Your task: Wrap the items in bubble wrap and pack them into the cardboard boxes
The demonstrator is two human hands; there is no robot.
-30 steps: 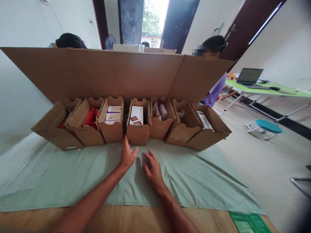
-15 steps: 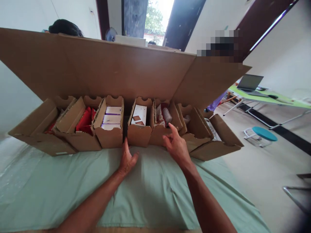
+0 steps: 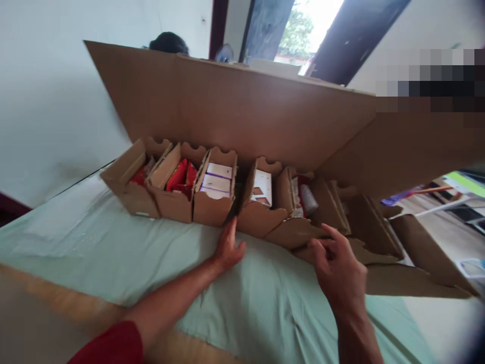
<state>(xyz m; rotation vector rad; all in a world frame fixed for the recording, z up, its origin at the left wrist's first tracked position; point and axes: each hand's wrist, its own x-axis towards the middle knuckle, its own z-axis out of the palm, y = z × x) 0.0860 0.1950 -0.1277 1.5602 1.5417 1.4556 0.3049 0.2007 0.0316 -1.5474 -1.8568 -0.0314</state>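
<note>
Several open cardboard bins stand in a row on a green cloth (image 3: 273, 283). My left hand (image 3: 229, 247) has its fingers stretched toward the dark gap beside the bin of white boxes (image 3: 215, 187), thumb apart, holding nothing. My right hand (image 3: 339, 273) is at the front of a cardboard bin (image 3: 303, 232), index finger reaching its front edge, other fingers curled loosely, with nothing visible in them. That bin holds a red item and a bubble-wrapped piece (image 3: 308, 199). Left of it, another bin contains a white box with brown squares (image 3: 262, 187).
Red packets (image 3: 182, 174) lie in bins on the left. A tall cardboard panel (image 3: 242, 106) rises behind the row. Clear plastic (image 3: 71, 217) lies at the cloth's left. Beyond the panel, the top of a person's head (image 3: 168, 43) shows.
My view has turned and tilted, so the bins appear further right. The right-hand bins look nearer and more angled. Both hands stay by the bin fronts.
</note>
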